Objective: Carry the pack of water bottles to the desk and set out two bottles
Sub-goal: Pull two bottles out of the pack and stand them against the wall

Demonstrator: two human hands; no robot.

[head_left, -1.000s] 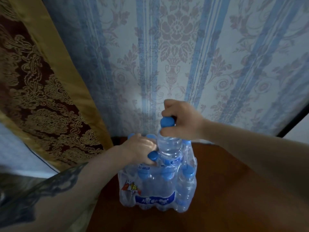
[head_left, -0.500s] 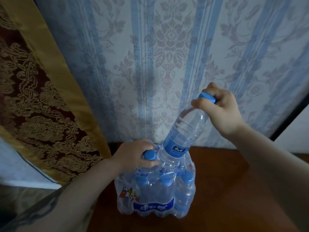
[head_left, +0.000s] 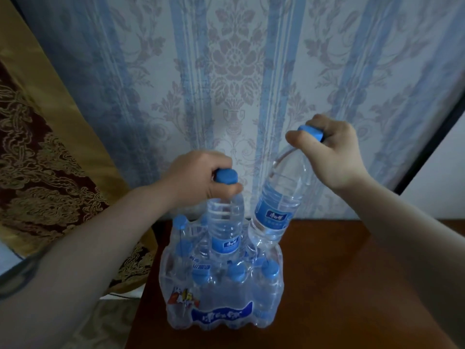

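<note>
A shrink-wrapped pack of water bottles (head_left: 221,306) with blue caps stands on the dark wooden desk (head_left: 339,285), near its left edge. My left hand (head_left: 198,177) grips the neck of one clear bottle (head_left: 225,222), which is upright and half out of the pack's torn top. My right hand (head_left: 329,152) holds a second bottle (head_left: 276,210) by its blue cap; it hangs tilted, its base just above the pack's right rear corner.
Blue-striped floral wallpaper (head_left: 239,84) rises directly behind the desk. A dark red and gold patterned curtain (head_left: 42,159) hangs at the left, close to the desk's left edge. Bare desk surface extends to the right of the pack.
My right hand lifted its bottle out of the pack and swung it to the right. My left hand went from steadying the pack to pulling a second bottle upward.
</note>
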